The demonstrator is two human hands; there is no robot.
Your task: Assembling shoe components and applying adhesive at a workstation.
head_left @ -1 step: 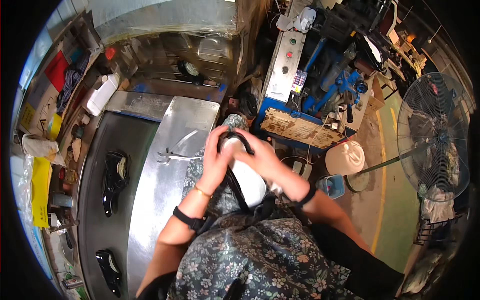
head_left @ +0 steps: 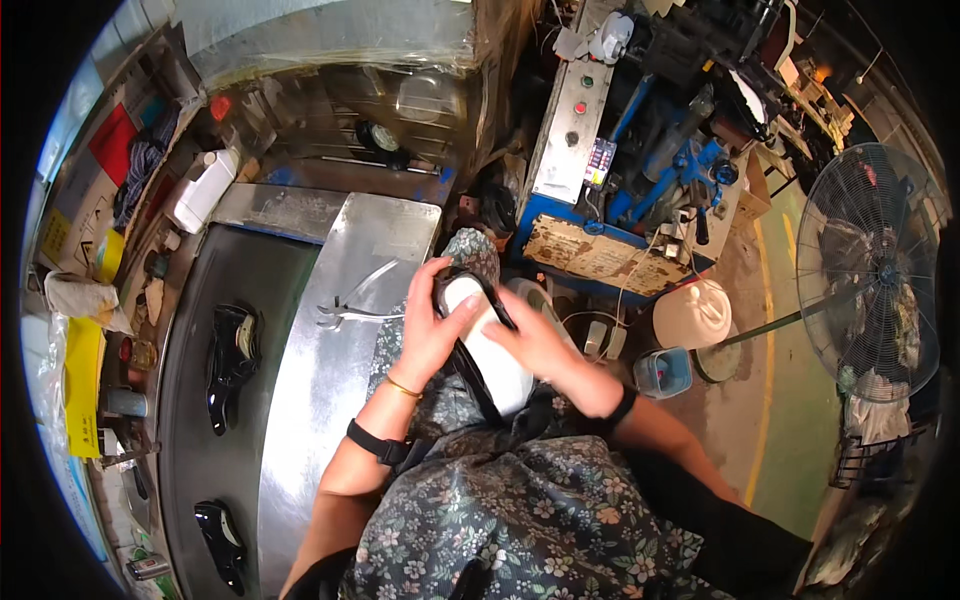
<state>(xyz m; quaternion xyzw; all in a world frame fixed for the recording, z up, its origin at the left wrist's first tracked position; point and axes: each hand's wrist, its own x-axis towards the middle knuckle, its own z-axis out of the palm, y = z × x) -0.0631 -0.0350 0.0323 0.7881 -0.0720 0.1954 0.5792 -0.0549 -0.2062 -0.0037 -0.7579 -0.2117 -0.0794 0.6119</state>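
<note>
In my lap lies a black shoe (head_left: pixel 502 372), its white underside facing up and its dark rim showing at the far end. My left hand (head_left: pixel 432 322) wraps round its left side, the thumb pressing on the white face. My right hand (head_left: pixel 540 345) grips the right edge, fingers along the outer side and partly hidden. Left of my hands, metal pincers (head_left: pixel 350 312) lie on a shiny metal tabletop (head_left: pixel 310 400). A floral apron (head_left: pixel 510 520) covers my lap beneath the shoe.
Glossy black shoes (head_left: pixel 232 365) stand on a dark conveyor belt (head_left: pixel 185 450) at the left. A blue machine (head_left: pixel 640 190) with a button panel is at the far right. Beyond my right arm are a blue bin (head_left: pixel 662 373), a white jug (head_left: pixel 692 315) and a large fan (head_left: pixel 880 270).
My right hand has slid nearer to me and away from the shoe's far end, so more of the white underside shows. My left hand has shifted only slightly; the shoe stays held.
</note>
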